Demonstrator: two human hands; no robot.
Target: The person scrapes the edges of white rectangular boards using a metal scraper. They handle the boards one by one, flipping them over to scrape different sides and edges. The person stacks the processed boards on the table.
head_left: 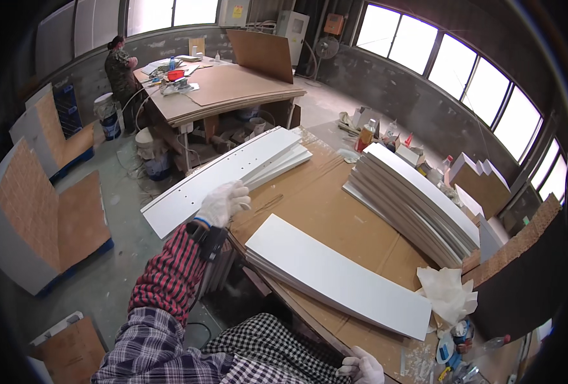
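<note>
My left hand (223, 203), in a white knit glove, is over the near end of a white panel with a row of small dark holes (210, 174). Its fingers are loosely bent and apart, with nothing visible in them. My right hand (362, 367), also gloved, is at the table's front edge, partly cut off by the lower rim. Its fingers are curled in, and whatever they may hold is hidden. Between the hands lies a short stack of plain white panels (338, 272). Under the holed panel's right side are more white panels (280, 165).
A taller stack of white panels (418, 198) stands on the right of the brown-covered table (322, 198). Beside it are crumpled white sheeting (447, 291), bottles and small tools. Behind, a person (120, 70) stands at another table (232, 89). Bent boards (82, 217) stand on the left floor.
</note>
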